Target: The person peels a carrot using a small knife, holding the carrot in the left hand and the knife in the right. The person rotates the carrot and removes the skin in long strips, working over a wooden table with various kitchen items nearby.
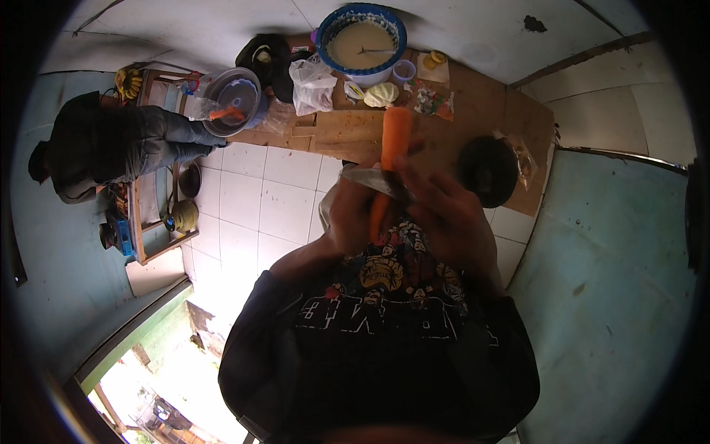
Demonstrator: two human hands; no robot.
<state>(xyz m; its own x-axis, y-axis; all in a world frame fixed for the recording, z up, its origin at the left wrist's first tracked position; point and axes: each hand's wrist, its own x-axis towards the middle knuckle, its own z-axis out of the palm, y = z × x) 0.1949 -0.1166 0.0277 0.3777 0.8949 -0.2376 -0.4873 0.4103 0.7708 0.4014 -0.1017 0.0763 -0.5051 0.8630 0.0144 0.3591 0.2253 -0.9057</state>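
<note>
Upright before my chest is a large orange carrot (pixel 396 133), its thick end pointing towards the table. My left hand (pixel 353 208) grips its lower part, and the thin end (pixel 379 213) shows below the fingers. Across the carrot lies a knife blade (pixel 369 178), its tip to the left. The handle is hidden at my right hand (pixel 452 213), which appears closed round it with some fingers against the carrot's side. Both hands are slightly blurred.
On the wooden table (pixel 355 130) stand a blue-rimmed basin of pale batter (pixel 363 44), a plastic bag (pixel 312 86), cabbage (pixel 381 95) and a dark round container (pixel 488 171). A clear basin (pixel 232 100) holds carrots at left. Another person (pixel 105 144) stands by a wooden rack (pixel 138 222).
</note>
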